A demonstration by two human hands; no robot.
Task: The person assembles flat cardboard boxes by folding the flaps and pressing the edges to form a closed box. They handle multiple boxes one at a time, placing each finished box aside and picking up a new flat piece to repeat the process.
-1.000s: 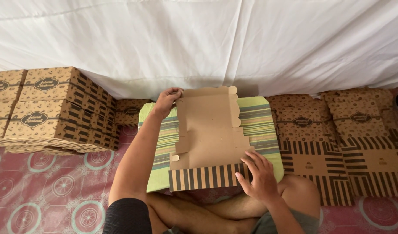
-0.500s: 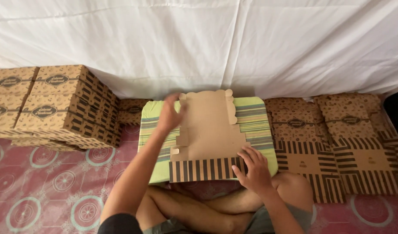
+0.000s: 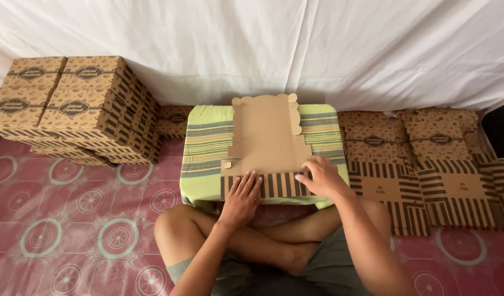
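A flat, unfolded brown cardboard box blank lies plain side up on a green striped cushion in front of me. Its near flap shows black and tan stripes. My left hand rests fingers spread on that striped flap at its left part. My right hand presses down on the flap's right part, fingers spread. I sit cross-legged behind the cushion.
A stack of assembled brown patterned boxes stands at the left. Piles of flat box blanks lie at the right. A white sheet hangs behind. The floor mat is red with round patterns.
My left hand has come back from the blank's far left corner to its near striped flap. The blank now lies flatter on the cushion. My right hand stays on the near flap.
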